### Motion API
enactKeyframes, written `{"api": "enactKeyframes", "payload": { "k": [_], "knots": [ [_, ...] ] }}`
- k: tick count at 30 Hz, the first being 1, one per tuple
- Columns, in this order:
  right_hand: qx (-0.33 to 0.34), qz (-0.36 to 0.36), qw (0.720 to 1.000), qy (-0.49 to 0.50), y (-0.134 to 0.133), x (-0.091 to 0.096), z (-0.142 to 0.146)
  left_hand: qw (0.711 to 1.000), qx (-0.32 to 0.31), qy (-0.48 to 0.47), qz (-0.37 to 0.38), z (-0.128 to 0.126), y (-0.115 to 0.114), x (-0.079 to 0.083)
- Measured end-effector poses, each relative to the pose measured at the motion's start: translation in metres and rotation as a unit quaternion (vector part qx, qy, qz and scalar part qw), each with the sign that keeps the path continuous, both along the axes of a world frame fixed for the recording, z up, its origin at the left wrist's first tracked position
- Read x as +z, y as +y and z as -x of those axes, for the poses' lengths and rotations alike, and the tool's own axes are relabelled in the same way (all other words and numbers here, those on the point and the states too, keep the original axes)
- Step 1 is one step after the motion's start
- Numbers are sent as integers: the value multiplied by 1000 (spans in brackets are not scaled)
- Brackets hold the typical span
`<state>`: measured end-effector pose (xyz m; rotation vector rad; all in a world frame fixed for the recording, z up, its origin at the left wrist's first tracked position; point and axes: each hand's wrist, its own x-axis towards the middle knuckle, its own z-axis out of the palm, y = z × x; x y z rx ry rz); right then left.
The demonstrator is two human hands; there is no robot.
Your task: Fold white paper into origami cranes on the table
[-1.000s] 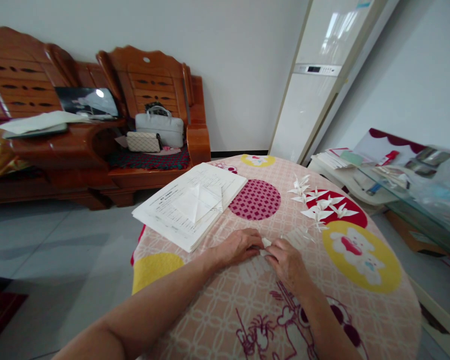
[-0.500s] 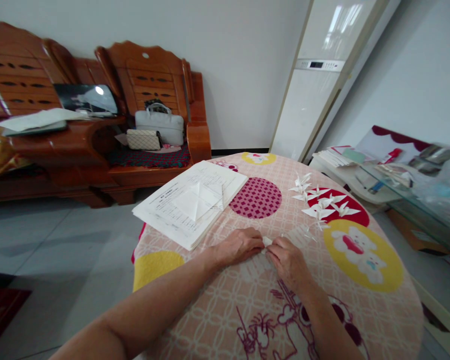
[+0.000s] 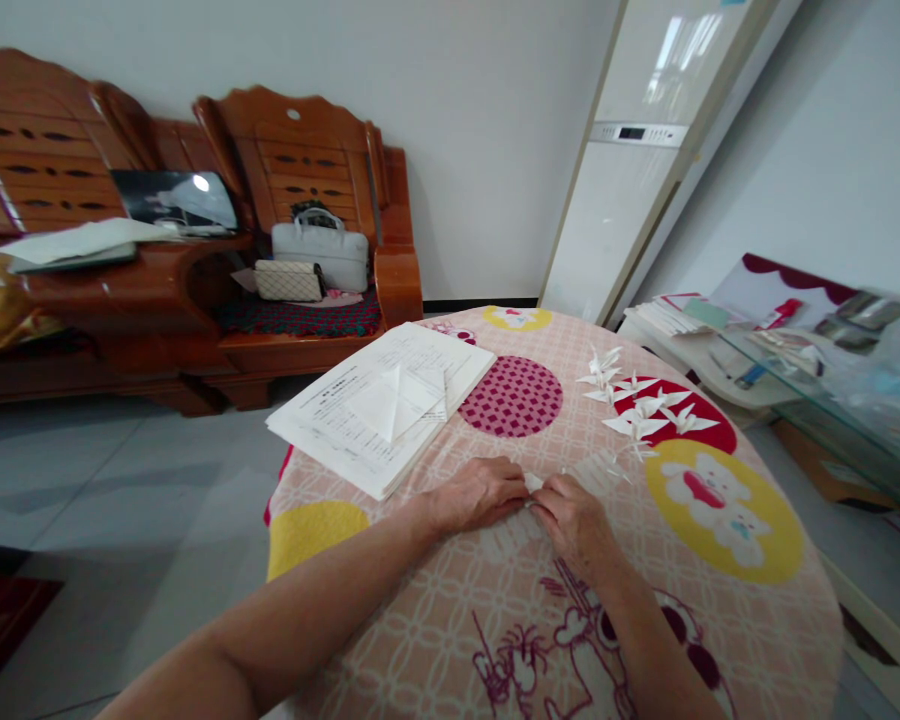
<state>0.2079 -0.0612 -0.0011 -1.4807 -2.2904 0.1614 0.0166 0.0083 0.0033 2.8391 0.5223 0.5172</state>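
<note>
Between my two hands is a small white piece of folded paper (image 3: 532, 484), mostly hidden by the fingers. My left hand (image 3: 486, 492) lies low over the tablecloth with its fingers closed on the paper's left side. From the right, my right hand (image 3: 572, 518) pinches the same paper with thumb and fingers. Several white paper cranes (image 3: 649, 404) are grouped on the table beyond my right hand. A creased white paper sheet (image 3: 401, 402) rests on a stack of printed papers (image 3: 337, 440) to the upper left of my hands.
A patterned pink tablecloth (image 3: 420, 620) covers the round table. Behind it stand a wooden chair (image 3: 397, 270) with a grey bag (image 3: 330, 255) and a tall white cabinet-like unit (image 3: 607, 200). At the right, a glass-edged shelf (image 3: 817, 420) holds papers and plastic bags.
The hands stay at the same spot, with only slight finger movement on the folded paper. The camera view has shifted very slightly.
</note>
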Motion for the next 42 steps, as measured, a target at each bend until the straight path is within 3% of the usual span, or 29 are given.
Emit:
{"api": "enactKeyframes", "payload": {
  "k": [18, 31, 42],
  "knots": [
    [-2, 7, 999, 37, 1, -2, -1, 1000, 3, -3, 17, 0, 1, -2],
    [-9, -1, 999, 31, 2, -1, 1, 996, -3, 54, -72, 0, -2, -2],
    [-19, -23, 998, 61, 3, -4, 0, 997, 38, 43, -59, -3, -5, -3]
  ]
}}
